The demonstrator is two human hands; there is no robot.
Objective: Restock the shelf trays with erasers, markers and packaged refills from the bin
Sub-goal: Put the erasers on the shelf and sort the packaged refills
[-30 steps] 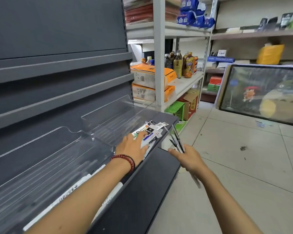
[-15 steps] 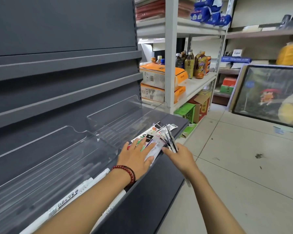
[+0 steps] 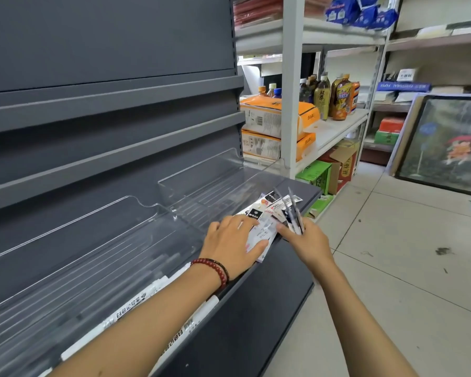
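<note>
A pile of packaged refills (image 3: 267, 213) lies in the right clear plastic tray (image 3: 201, 186) on the dark grey shelf. My left hand (image 3: 233, 246), a red bead bracelet at its wrist, lies flat on the pile, its thumb along the packs' near edge. My right hand (image 3: 305, 243) grips a few thin refill packs (image 3: 292, 213) that stand up from its fingers, right at the pile's right side. In the left clear tray (image 3: 79, 240), white markers (image 3: 136, 303) with black printing lie along the front. The bin is not in view.
The dark shelf's lower ledge (image 3: 242, 308) juts out under my arms. Behind stands a white rack (image 3: 291, 85) with drink bottles (image 3: 340, 96) and orange-white packs (image 3: 275, 118). Cardboard boxes sit under it. A framed picture (image 3: 446, 142) leans on the tiled floor at right.
My right hand moved left and up with the thin packs, from off the shelf edge to the pile. My left hand stayed on the pile. The camera moved closer.
</note>
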